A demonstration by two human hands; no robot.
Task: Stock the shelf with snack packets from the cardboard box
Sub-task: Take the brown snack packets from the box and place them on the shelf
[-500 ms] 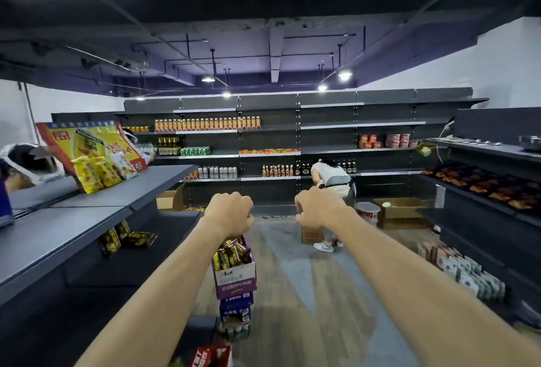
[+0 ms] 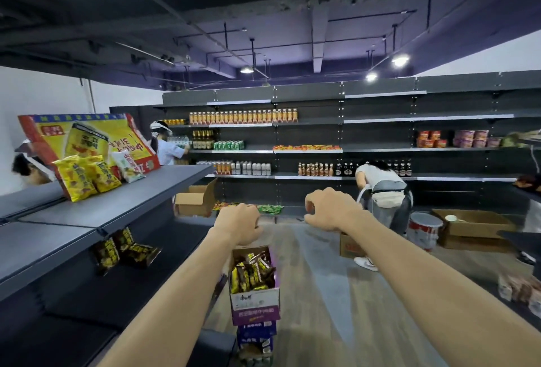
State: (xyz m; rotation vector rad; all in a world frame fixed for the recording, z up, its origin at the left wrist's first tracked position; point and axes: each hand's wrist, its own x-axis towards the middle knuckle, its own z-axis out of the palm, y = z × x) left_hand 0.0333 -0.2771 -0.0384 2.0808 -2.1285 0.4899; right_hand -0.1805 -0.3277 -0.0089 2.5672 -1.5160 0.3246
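An open purple cardboard box (image 2: 254, 305) full of dark and yellow snack packets (image 2: 251, 274) tops a stack of boxes on the floor. My left hand (image 2: 239, 223) hovers just above its far edge, fingers curled, holding nothing I can see. My right hand (image 2: 329, 208) is stretched out further right, fingers curled, also empty. On the grey shelf (image 2: 87, 237) to the left, two dark packets (image 2: 126, 249) stand on the lower level. Yellow packets (image 2: 85, 176) lean on the upper level.
A red and yellow display carton (image 2: 87, 139) stands on the upper left shelf. A person (image 2: 383, 191) bends at the far wall shelving beside a paint bucket (image 2: 424, 227) and brown boxes (image 2: 474, 229). Other people stand at far left. An open box (image 2: 194, 201) sits at the shelf end.
The view has swung slightly right and up. Both hands stay outstretched with curled fingers; my right hand has drifted a bit further from my left.
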